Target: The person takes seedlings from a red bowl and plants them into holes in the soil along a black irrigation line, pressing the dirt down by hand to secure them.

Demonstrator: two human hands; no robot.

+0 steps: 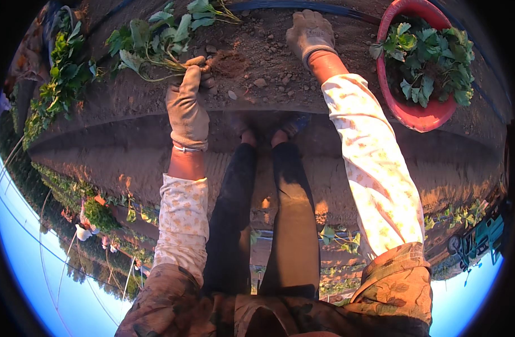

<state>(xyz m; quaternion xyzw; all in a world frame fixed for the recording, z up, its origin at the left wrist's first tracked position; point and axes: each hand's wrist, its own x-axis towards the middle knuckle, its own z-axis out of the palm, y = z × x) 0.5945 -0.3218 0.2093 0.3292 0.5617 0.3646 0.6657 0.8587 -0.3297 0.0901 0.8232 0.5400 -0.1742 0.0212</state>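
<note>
My left hand (188, 111), in a tan work glove, pinches the stems of a leafy strawberry seedling (169, 63) between thumb and fingers. Its leaves spread to the upper left, and a brown root clump (230, 63) lies against the soil just right of my fingertips. More leaves from another seedling (202, 14) lie beyond it. My right hand (311, 33), gloved too, rests with curled fingers on the soil of the raised bed (278, 63). Whatever may be under its fingers is hidden. To its right stands a red plastic basin (424, 120) holding several seedlings (430, 59).
A black drip line (304, 5) runs along the bed's far side. Leafy plants (66, 76) pile up at the left. My feet (295, 124) stand in the furrow below the bed edge. Other people (85, 227) are among rows at lower left; a green vehicle (476, 242) stands at lower right.
</note>
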